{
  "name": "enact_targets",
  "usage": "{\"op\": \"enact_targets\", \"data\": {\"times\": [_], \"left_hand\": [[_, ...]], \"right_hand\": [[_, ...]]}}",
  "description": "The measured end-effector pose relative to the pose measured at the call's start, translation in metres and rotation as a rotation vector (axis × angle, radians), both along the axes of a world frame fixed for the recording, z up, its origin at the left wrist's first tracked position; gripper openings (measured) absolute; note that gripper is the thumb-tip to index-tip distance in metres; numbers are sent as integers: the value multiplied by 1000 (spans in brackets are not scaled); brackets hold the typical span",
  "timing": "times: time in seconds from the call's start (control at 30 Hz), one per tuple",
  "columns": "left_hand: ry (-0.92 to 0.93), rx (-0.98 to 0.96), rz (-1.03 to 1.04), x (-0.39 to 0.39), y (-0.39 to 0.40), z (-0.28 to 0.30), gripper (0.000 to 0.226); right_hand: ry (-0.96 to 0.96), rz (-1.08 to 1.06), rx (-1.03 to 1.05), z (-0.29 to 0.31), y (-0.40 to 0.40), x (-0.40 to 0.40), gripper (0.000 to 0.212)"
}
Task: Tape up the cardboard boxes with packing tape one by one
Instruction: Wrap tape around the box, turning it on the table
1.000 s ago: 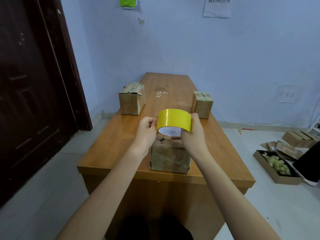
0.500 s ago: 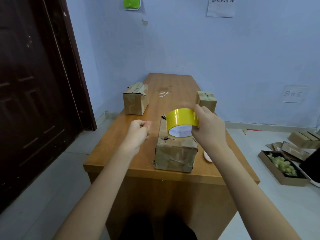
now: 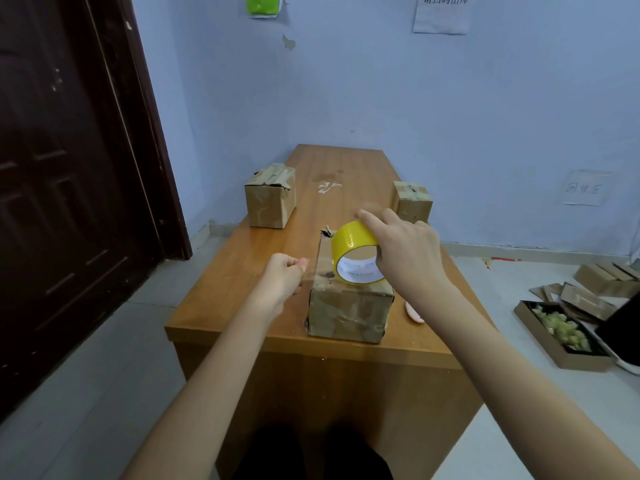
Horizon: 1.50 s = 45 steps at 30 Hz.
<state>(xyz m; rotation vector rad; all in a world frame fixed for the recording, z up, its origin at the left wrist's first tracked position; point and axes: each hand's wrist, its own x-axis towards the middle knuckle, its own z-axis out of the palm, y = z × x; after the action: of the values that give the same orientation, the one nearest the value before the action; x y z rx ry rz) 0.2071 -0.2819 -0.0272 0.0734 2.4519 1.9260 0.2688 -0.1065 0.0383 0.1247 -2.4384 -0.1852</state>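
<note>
A worn cardboard box (image 3: 346, 313) stands at the near edge of the wooden table (image 3: 239, 271). Just over its top my right hand (image 3: 405, 251) grips a roll of yellow packing tape (image 3: 353, 239), its hole turned toward me. Left of the box, my left hand (image 3: 282, 278) has its fingers pinched together, and a faint clear strip seems to run from them to the roll. Two more boxes sit farther back: one at the left edge (image 3: 270, 202) and a smaller one at the right edge (image 3: 414, 200).
A small pink object (image 3: 412, 311) lies on the table just right of the near box. A dark door (image 3: 69, 202) fills the left side. On the floor at the right are a flat tray of pale pieces (image 3: 561, 334) and loose cardboard (image 3: 606, 278).
My hands have drawn apart: the left moved leftward off the roll, pinched. The right carried the roll rightward and down over the box, turning it.
</note>
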Motion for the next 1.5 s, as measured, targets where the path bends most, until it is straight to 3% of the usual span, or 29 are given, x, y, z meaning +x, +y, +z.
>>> {"op": "enact_targets", "data": {"times": [0.1,0.2,0.4,0.6,0.7,0.8,0.9,1.0,1.07,1.13,1.2,1.3,1.43,1.5], "left_hand": [[11,-42,-20,1,2,-4,40],[-3,-35,-44,1,5,-6,31],[-62,-50,-54,3,9,-13,26],[-27,-19,5,8,18,-21,28],[-62,-94,18,6,15,-24,33],[-132,-159,62,8,11,-33,22],[78,-105,161,19,6,-35,35],[302,16,-64,39,16,-26,50],[439,-221,-169,48,25,-28,50],[599,-636,-67,49,25,-31,52],[702,-819,-10,46,20,-30,59],[746,-833,-48,45,16,-28,64],[753,-874,-70,45,16,-25,66],[751,-915,-71,45,15,-24,67]], "right_hand": [[-71,-50,137,6,-4,-4,74],[-112,-63,214,10,-6,-7,74],[-211,-103,319,21,-12,-13,61],[-264,-106,280,22,-12,-18,63],[-260,-99,252,20,-10,-17,64],[-256,-90,250,20,-9,-16,64],[-255,-86,228,18,-9,-16,65],[-249,-86,214,17,-9,-17,65],[-242,-70,203,17,-8,-18,64],[-238,-31,172,15,-6,-19,65],[-224,6,67,11,1,-20,72],[-278,97,-274,-1,21,-20,73],[-395,336,-866,-32,27,-11,23],[-402,386,-1025,-37,26,-10,12]]}}
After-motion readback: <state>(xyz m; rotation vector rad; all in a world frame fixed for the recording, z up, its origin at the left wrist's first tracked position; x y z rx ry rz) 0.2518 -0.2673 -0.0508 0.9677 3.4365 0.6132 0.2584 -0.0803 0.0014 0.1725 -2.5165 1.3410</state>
